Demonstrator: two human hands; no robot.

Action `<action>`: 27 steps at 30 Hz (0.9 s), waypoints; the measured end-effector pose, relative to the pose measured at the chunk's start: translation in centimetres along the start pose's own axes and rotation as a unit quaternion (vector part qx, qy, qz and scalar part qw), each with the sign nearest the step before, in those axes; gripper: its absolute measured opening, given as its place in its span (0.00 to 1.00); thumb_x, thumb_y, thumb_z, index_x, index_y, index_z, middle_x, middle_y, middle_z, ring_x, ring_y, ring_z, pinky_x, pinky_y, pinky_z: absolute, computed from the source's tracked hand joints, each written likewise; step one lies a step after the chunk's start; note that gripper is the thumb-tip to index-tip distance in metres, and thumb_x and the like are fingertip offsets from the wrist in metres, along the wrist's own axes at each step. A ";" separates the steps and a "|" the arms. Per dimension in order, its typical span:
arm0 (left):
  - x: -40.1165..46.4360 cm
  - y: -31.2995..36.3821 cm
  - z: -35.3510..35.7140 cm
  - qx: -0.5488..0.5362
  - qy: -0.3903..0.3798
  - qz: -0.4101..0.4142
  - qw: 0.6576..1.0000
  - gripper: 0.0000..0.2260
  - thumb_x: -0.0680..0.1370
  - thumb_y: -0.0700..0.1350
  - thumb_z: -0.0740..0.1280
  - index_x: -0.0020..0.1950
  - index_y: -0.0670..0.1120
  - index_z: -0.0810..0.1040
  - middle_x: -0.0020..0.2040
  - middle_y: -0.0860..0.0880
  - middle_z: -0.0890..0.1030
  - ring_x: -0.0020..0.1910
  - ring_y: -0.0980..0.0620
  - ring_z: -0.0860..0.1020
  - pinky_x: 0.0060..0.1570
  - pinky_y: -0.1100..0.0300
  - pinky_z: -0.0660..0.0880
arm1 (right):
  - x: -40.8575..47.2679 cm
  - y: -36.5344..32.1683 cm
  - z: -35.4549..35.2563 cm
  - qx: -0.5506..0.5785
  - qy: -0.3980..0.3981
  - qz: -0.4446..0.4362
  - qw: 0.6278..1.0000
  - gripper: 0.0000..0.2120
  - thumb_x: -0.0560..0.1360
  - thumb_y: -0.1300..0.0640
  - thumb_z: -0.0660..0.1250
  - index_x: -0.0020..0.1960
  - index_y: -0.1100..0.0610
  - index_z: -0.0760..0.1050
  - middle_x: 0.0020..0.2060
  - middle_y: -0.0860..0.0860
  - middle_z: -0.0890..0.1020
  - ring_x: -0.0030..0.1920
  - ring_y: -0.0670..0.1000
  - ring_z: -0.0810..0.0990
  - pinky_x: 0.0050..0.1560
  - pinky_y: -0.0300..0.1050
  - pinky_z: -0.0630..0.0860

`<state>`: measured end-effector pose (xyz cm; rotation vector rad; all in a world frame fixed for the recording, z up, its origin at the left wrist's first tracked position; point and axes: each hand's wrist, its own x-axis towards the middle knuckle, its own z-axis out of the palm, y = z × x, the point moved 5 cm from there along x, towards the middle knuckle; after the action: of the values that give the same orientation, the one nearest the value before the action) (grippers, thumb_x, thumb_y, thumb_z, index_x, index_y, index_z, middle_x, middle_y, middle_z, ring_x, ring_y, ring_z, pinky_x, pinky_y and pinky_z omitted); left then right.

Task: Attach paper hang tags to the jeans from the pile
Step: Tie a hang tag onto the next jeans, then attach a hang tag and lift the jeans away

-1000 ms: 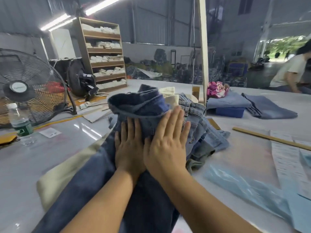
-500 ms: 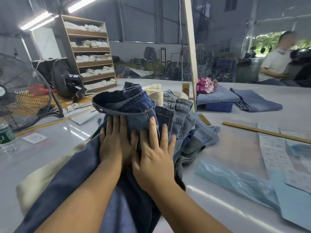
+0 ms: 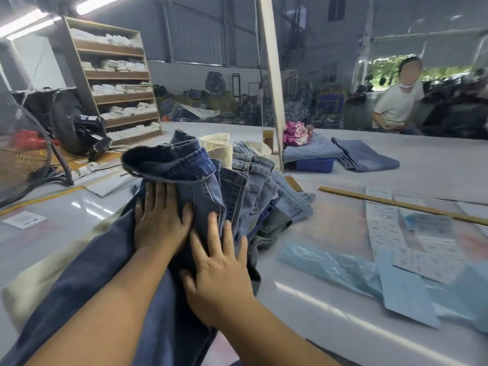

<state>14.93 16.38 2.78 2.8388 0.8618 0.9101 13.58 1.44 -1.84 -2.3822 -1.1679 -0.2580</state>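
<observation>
While both flat hands, left hand (image 3: 158, 225) and right hand (image 3: 220, 273), press side by side on the dark jeans (image 3: 182, 170), the pile (image 3: 264, 186) beyond could topple if shoved.

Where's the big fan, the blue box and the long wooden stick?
Fan (image 3: 18, 159), head view, on its wire grille.
Blue box (image 3: 314, 165), head view, on its front wall.
Wooden stick (image 3: 396, 203), head view, mid-length.

No legible text or labels

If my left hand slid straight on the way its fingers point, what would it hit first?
Probably the waistband of the dark jeans the left hand presses, bunched just past its fingertips; depth is hard to judge.
</observation>
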 end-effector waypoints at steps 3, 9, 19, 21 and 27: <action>-2.6 1.3 -0.9 -0.004 0.003 -0.020 1.000 0.30 0.81 0.53 0.55 0.80 0.41 0.55 0.79 0.38 0.57 0.78 0.38 0.56 0.75 0.40 0.51 | -4.2 0.9 -1.2 -0.012 -0.064 -0.008 0.998 0.31 0.79 0.43 0.54 0.79 0.48 0.48 0.78 0.49 0.34 0.78 0.59 0.35 0.71 0.67 0.31; -9.1 5.4 -2.1 -0.032 -0.107 -0.085 0.990 0.29 0.79 0.56 0.59 0.77 0.44 0.61 0.80 0.41 0.55 0.77 0.38 0.54 0.75 0.40 0.50 | -13.3 4.1 -5.7 -0.070 -0.193 0.083 0.975 0.31 0.81 0.42 0.52 0.79 0.52 0.49 0.80 0.54 0.44 0.79 0.59 0.41 0.72 0.69 0.34; -25.5 27.3 -4.6 -0.119 -0.275 0.212 0.930 0.28 0.77 0.62 0.62 0.73 0.49 0.69 0.73 0.45 0.69 0.71 0.43 0.67 0.68 0.49 0.65 | -31.9 12.5 -17.3 -0.130 -0.228 0.316 0.912 0.26 0.80 0.47 0.58 0.75 0.53 0.60 0.75 0.54 0.62 0.76 0.60 0.56 0.72 0.73 0.42; -29.9 31.5 -5.6 -0.155 -0.328 0.281 0.888 0.23 0.76 0.63 0.63 0.66 0.51 0.74 0.66 0.47 0.76 0.64 0.44 0.74 0.61 0.52 0.71 | -36.1 13.8 -19.7 -0.120 -0.199 0.349 0.908 0.27 0.80 0.48 0.58 0.77 0.51 0.58 0.76 0.53 0.60 0.77 0.57 0.54 0.73 0.72 0.40; -38.4 38.7 -7.9 -0.158 -0.337 0.425 0.825 0.24 0.76 0.64 0.61 0.67 0.53 0.72 0.66 0.50 0.75 0.64 0.48 0.72 0.62 0.52 0.70 | -46.8 15.4 -25.1 -0.071 -0.025 0.450 0.890 0.26 0.72 0.36 0.61 0.66 0.47 0.68 0.66 0.49 0.72 0.67 0.55 0.70 0.68 0.60 0.65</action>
<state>3.98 -37.30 -3.25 2.8158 -0.6158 -0.0422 -2.41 -51.49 -2.05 -2.7791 0.0373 0.0399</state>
